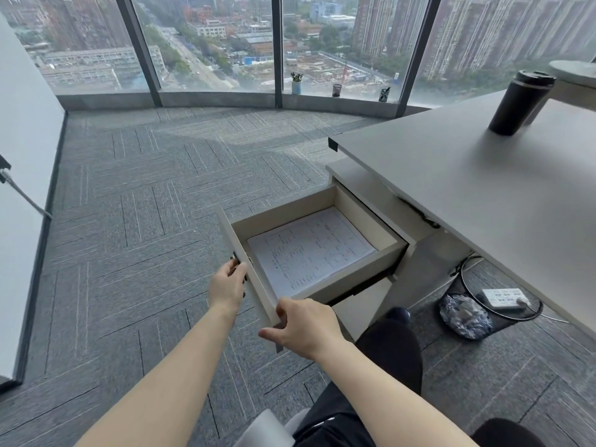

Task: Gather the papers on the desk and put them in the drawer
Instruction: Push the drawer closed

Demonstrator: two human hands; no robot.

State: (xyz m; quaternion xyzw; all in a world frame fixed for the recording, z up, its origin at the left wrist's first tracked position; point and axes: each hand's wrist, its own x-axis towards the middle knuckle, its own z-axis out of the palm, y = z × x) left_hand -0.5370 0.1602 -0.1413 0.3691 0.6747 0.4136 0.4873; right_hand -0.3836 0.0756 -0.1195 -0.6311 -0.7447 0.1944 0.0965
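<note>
Printed white papers (309,250) flat in open beige wooden drawer (358,279); left hand (227,285) & right hand (301,327) both clamped on its near front panel.

Print on the papers (309,250) too small to read — left hand (227,283) fingertips hidden.

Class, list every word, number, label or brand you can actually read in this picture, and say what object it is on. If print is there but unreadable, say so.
No text can be read.
Papers in the open drawer: printed rows like a table, too small and blurred to read.
Power strip over the wastebasket: markings too small to read.
Black tumbler on the desk: no label visible.
</note>
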